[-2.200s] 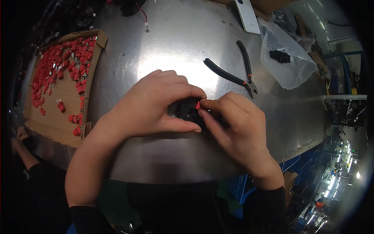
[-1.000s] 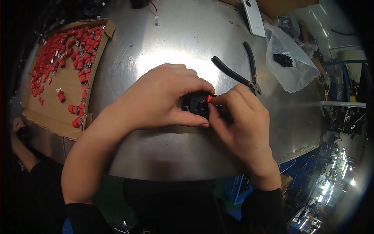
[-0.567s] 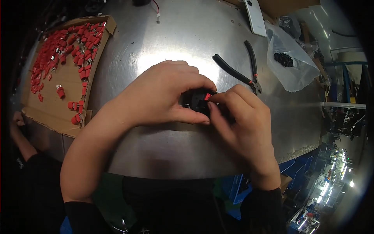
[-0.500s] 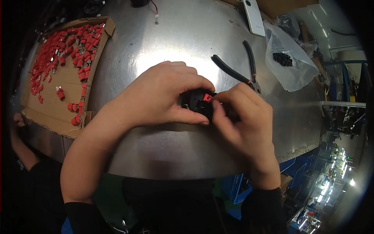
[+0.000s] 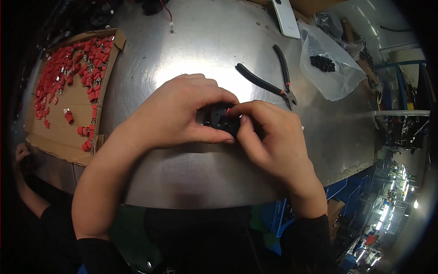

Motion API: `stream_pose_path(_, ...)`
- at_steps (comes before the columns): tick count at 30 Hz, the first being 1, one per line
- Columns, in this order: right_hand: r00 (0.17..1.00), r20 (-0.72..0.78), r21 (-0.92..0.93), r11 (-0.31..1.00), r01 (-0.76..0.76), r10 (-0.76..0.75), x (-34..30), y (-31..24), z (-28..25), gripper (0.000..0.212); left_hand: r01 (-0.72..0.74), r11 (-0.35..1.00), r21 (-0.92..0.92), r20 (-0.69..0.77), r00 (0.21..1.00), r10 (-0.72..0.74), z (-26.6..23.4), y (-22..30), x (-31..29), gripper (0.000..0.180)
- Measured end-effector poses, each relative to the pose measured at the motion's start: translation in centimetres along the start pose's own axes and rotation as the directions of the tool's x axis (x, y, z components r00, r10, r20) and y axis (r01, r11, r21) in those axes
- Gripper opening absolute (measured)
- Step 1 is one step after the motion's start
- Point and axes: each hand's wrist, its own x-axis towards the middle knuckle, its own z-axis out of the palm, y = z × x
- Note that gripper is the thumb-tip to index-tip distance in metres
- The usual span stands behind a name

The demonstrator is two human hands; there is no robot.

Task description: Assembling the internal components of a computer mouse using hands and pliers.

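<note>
A small round black plastic housing (image 5: 219, 118) sits between the curved thumb and fingers of my left hand (image 5: 182, 109), which grips it from the left just above the metal table. A small red switch-like part (image 5: 228, 111) is seated in the housing's top, mostly covered by a fingertip. My right hand (image 5: 273, 132) is closed at the housing's right side. Its index fingertip lies on the red part and its thumb is bent just below. The housing's underside and far side are hidden by my fingers.
A shallow cardboard tray (image 5: 68, 141) with many red parts stands at left. Black-handled cutting pliers (image 5: 267, 84) lie beyond my right hand. Further right are a clear bag (image 5: 331, 82) of black pieces and a white phone (image 5: 286, 19). Another person's hand (image 5: 22, 153) shows at far left.
My right index finger has moved over the red part, which showed more before. Both hands and the housing appear slightly further left, as the whole view has shifted a little.
</note>
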Motion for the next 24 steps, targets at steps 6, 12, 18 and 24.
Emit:
stream_pose_path(6,0.995,0.095,-0.048,0.998,0.034,-0.03,-0.3,-0.2,-0.8,0.019,0.003,1.0,0.012,-0.018,1.0,-0.003,0.2,-0.1,-0.1,0.05)
stream_pose_path(12,0.982,-0.17,-0.077,0.995,0.065,-0.077,0.4,2.7,-2.0,0.015,0.025,1.0,0.01,0.003,1.0,-0.025,0.0,0.8,0.3,0.052)
stream_pose_path(18,0.992,0.115,-0.024,0.998,0.059,-0.056,0.7,4.6,-2.3,0.021,0.092,0.996,0.011,0.094,0.991,-0.093,-1.0,1.5,-0.1,0.063)
stream_pose_path(24,0.986,0.165,0.007,1.0,-0.005,0.004,0.5,3.7,-2.0,0.028,0.129,0.99,-0.053,0.163,0.98,-0.119,-1.1,1.8,0.0,0.071)
